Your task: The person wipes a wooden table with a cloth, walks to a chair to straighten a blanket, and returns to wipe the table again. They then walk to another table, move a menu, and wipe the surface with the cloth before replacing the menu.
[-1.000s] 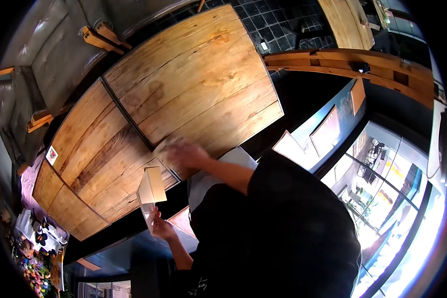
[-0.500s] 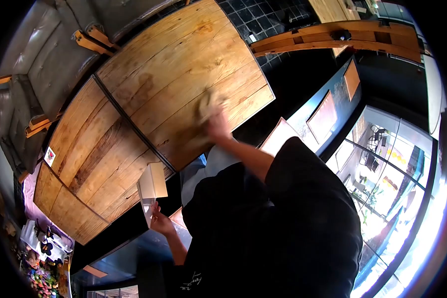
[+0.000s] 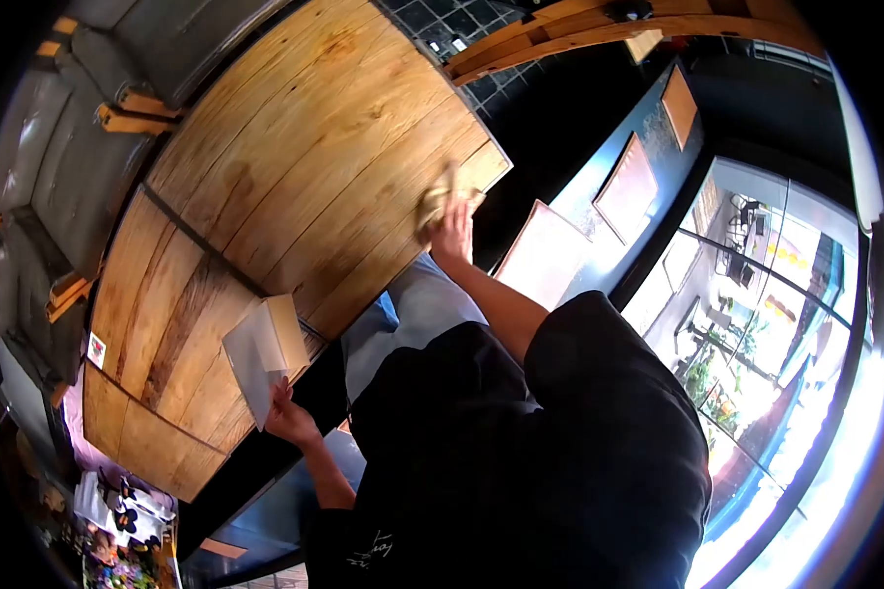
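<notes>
Head view: right hand (image 3: pixel 452 236) is gripping cloth (image 3: pixel 440 201) by bench (image 3: pixel 314 147) right edge, left hand (image 3: pixel 287 420) pinching folded card (image 3: pixel 260 353) corner, prob. risking slipping.

Yellowish cloth (image 3: pixel 440 203), white card (image 3: pixel 253 361), honey-brown grained table (image 3: pixel 304 157), black sleeve (image 3: pixel 580 344).

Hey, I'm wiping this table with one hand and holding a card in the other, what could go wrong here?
The cloth under your right hand sits at the table's near corner, so another stroke could carry it off the edge. Your left hand grips the card only by its lower corner, so it may tip or slip out.
</notes>
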A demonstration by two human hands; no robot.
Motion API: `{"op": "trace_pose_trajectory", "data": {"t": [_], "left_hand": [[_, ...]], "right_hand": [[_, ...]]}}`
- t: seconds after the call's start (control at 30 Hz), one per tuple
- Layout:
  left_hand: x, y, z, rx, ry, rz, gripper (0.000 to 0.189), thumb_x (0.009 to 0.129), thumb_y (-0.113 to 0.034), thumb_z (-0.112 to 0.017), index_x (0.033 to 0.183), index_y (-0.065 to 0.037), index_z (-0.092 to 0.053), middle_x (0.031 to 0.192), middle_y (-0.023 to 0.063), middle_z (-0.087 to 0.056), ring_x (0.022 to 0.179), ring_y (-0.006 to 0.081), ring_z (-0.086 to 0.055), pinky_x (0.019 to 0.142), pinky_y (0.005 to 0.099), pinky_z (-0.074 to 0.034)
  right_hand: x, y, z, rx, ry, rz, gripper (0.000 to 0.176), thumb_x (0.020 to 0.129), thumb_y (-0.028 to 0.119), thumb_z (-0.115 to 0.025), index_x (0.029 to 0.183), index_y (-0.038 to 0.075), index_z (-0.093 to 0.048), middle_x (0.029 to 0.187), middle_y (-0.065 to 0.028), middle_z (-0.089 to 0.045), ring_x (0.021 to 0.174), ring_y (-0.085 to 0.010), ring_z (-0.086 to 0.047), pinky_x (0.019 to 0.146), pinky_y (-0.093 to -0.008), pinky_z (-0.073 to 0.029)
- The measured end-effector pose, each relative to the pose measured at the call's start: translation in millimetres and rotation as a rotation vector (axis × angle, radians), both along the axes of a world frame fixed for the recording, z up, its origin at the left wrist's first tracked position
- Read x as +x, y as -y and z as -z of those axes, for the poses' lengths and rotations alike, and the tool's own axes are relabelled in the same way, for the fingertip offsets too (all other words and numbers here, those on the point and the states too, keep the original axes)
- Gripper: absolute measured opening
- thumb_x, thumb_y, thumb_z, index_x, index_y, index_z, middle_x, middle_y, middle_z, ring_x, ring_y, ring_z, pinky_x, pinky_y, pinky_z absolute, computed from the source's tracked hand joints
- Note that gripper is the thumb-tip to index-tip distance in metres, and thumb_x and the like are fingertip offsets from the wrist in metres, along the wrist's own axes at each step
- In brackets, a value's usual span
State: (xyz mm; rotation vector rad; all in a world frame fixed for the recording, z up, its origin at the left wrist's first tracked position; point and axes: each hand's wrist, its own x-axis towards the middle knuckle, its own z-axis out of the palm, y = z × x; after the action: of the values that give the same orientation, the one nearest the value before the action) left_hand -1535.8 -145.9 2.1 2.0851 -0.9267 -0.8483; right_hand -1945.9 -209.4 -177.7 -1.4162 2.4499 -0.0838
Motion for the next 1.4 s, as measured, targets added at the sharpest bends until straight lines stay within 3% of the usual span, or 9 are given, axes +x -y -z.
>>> {"op": "trace_pose_trajectory", "data": {"t": [0.17,0.43,0.57,0.8,0.93,1.03,1.07,1.2,1.4], "left_hand": [[-22,27,24,0.036,-0.046,0.044,0.034,0.103,-0.019,-0.056,0.108,0.014,-0.066,0.092,0.0204,-0.074,0.083,0.0246,-0.074,0.071,0.0311,-0.061],[-99,156,79,-0.237,0.190,0.503,0.017,0.096,-0.009,-0.063,0.095,0.004,-0.074,0.089,0.0188,-0.074,0.077,0.0276,-0.074,0.066,0.0354,-0.058],[-164,228,88,-0.370,0.206,0.676,0.029,0.091,0.002,-0.060,0.119,-0.001,-0.069,0.111,0.0174,-0.072,0.096,0.0328,-0.072,0.080,0.0373,-0.058],[-232,264,112,-0.264,0.192,0.745,0.047,0.084,0.005,-0.061,0.129,-0.010,-0.064,0.114,0.0153,-0.071,0.089,0.0356,-0.070,0.076,0.0396,-0.057],[-246,269,113,-0.340,0.118,0.714,0.057,0.081,0.009,-0.062,0.134,-0.012,-0.060,0.111,0.0158,-0.070,0.092,0.0361,-0.069,0.079,0.0408,-0.057],[-235,259,130,-0.175,0.089,0.770,0.063,0.082,0.006,-0.064,0.141,-0.014,-0.052,0.124,0.0135,-0.065,0.105,0.0343,-0.067,0.085,0.0405,-0.055],[-232,262,124,-0.114,0.127,0.798,0.065,0.083,0.000,-0.068,0.143,-0.013,-0.049,0.130,0.0146,-0.063,0.111,0.0350,-0.064,0.092,0.0399,-0.053],[-218,266,120,0.012,0.590,0.714,0.084,0.082,-0.029,-0.079,0.153,-0.013,-0.036,0.152,0.0231,-0.039,0.138,0.0437,-0.039,0.108,0.0550,-0.040],[-211,279,117,0.597,0.598,0.634,0.119,0.069,-0.041,-0.089,0.160,-0.033,-0.013,0.163,0.0276,-0.003,0.143,0.0614,-0.016,0.103,0.0720,-0.037]], "right_hand": [[-29,35,42,-0.292,0.460,0.778,0.095,0.098,0.025,-0.061,0.157,0.005,0.011,0.153,-0.0395,-0.020,0.141,-0.0541,-0.027,0.114,-0.0496,-0.032],[82,-23,27,-0.202,1.190,1.367,0.063,0.101,0.046,-0.056,0.145,0.004,-0.039,0.139,-0.0148,-0.054,0.124,-0.0305,-0.055,0.104,-0.0437,-0.046],[70,-27,31,-0.076,1.493,1.569,0.062,0.098,0.049,-0.060,0.138,0.005,-0.047,0.134,-0.0123,-0.059,0.123,-0.0307,-0.056,0.102,-0.0474,-0.048],[-187,52,47,-0.363,1.291,1.318,0.056,0.092,0.040,-0.072,0.133,0.007,-0.051,0.114,-0.0110,-0.066,0.101,-0.0283,-0.066,0.087,-0.0467,-0.056],[-260,121,20,0.101,0.948,0.585,0.044,0.097,0.038,-0.067,0.125,0.006,-0.056,0.104,-0.0063,-0.067,0.089,-0.0196,-0.067,0.081,-0.0394,-0.057],[-246,176,38,0.252,1.111,0.320,0.039,0.100,0.037,-0.062,0.120,0.004,-0.059,0.102,-0.0041,-0.066,0.094,-0.0127,-0.061,0.084,-0.0334,-0.051],[-245,191,66,0.281,0.727,0.123,0.053,0.095,0.046,-0.065,0.124,0.003,-0.059,0.108,-0.0109,-0.069,0.097,-0.0203,-0.063,0.086,-0.0378,-0.050],[-212,270,81,0.095,0.728,-0.009,0.077,0.093,0.052,-0.065,0.142,-0.003,-0.042,0.125,-0.0229,-0.064,0.117,-0.0314,-0.061,0.096,-0.0380,-0.048],[-151,423,42,0.072,0.918,-0.047,0.081,0.091,0.048,-0.069,0.147,0.000,-0.037,0.131,-0.0237,-0.060,0.121,-0.0306,-0.060,0.098,-0.0377,-0.048]]}}
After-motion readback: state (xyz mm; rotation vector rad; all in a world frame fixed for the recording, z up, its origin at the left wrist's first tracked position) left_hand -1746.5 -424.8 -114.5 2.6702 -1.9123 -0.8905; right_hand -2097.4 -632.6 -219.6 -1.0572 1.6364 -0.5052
